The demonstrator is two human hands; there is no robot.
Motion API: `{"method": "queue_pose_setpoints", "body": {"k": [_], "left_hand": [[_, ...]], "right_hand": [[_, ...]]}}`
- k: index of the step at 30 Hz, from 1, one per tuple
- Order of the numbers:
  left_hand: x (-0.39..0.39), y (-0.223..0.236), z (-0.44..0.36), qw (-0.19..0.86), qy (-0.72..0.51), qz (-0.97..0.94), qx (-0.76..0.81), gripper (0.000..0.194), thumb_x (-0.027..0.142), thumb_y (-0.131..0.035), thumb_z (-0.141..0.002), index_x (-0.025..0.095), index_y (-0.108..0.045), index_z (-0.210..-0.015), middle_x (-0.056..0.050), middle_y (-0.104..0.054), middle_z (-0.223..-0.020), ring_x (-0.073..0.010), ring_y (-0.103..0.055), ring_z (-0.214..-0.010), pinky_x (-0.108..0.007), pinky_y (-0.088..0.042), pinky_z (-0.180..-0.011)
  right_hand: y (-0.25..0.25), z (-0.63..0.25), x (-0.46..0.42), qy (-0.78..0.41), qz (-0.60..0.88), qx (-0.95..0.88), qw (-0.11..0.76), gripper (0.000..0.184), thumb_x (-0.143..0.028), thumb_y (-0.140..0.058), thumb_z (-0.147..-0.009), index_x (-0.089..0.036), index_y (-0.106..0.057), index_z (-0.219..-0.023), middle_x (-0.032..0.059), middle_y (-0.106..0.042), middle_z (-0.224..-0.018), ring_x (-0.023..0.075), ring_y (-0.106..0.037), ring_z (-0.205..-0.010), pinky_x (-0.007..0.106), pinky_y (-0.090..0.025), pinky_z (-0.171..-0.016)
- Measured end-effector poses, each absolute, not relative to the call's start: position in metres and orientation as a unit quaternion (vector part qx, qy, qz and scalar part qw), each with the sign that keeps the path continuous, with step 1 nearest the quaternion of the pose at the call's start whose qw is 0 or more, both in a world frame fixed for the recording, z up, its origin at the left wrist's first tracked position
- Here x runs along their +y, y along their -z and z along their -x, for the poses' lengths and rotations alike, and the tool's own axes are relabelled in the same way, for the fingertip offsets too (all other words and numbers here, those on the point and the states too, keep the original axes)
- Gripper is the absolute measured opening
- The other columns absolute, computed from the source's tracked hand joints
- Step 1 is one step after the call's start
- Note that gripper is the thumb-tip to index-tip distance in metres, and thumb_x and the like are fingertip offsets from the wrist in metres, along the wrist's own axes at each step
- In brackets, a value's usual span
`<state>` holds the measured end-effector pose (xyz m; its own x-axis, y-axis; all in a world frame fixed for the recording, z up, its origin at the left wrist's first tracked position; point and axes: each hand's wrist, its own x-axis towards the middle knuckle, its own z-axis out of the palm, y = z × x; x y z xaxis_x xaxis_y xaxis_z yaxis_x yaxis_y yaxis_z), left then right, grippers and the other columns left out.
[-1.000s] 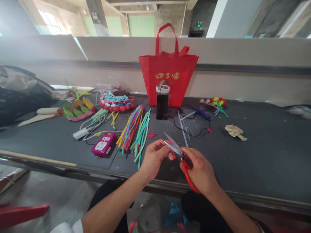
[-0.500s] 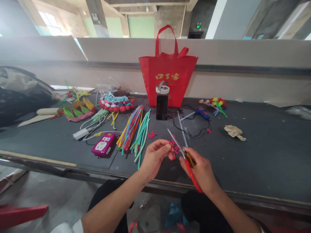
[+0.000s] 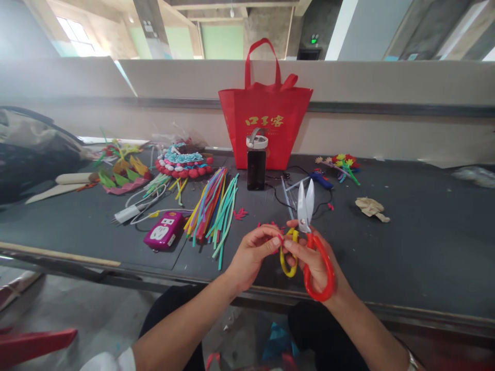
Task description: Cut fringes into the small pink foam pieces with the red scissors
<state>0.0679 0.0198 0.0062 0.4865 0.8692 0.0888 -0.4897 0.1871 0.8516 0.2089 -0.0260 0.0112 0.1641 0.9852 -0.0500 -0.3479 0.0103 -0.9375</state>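
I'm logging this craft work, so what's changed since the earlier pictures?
The scissors have swung from pointing toward the left hand to pointing forward, away from the person, blades slightly apart. The right hand still holds them, but its fingers have come left to meet the left hand's at a small pink piece. The red bag, phone and colored strips stayed put.

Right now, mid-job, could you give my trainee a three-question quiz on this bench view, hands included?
1. Which of the person's hands holds the scissors?
2. True or false: the purple socket box lies to the right of the colored strips.
3. Fill in: the black phone stands upright in front of a red ____.

Key:
1. The right hand.
2. False; it lies to their left.
3. Bag.
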Motion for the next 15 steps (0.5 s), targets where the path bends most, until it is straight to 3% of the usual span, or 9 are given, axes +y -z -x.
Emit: {"method": "queue_pose_setpoints", "body": {"k": [7,15], "left_hand": [[0.0186,-0.0055,-0.0705,0.737,-0.456,-0.444,0.227,0.011,0.026,-0.074,-0.077,0.017,-0.070,-0.084,-0.003,-0.062,-0.088,-0.0140,-0.055,-0.085,-0.028,-0.041,-0.081],[0.0192,-0.0036,-0.0723,0.725,-0.452,-0.428,0.293,0.019,0.028,-0.081,-0.068,0.016,-0.071,-0.079,-0.001,-0.064,-0.078,-0.0112,-0.054,-0.074,-0.025,-0.040,-0.073]], "right_hand": [[-0.0100,-0.2076,-0.0263,-0.559,0.441,-0.324,0.623,0.051,-0.029,-0.079,-0.070,-0.023,-0.054,-0.114,-0.0044,-0.060,-0.069,0.0093,-0.055,-0.055,0.019,-0.044,-0.047],[-0.0151,-0.2092,-0.0287,-0.395,0.565,-0.423,0.588,0.049,-0.036,-0.076,-0.071,-0.023,-0.055,-0.113,-0.0034,-0.065,-0.076,0.0093,-0.056,-0.052,0.021,-0.048,-0.046]]}}
